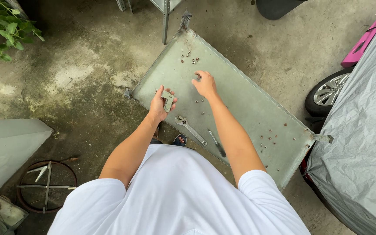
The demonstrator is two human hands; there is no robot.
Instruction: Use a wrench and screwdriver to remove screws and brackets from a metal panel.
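Grey bracket half hidden in left hand's grip.

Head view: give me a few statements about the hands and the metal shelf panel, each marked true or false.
1. The left hand holds a small metal bracket. True.
2. The right hand grips the adjustable wrench. False: the wrench lies untouched on the shelf panel; the right hand's fingers reach down to small hardware.
3. A screwdriver lies beside the wrench. True.
4. The panel is bare of bolts. False: loose nuts and bolts are scattered on it.
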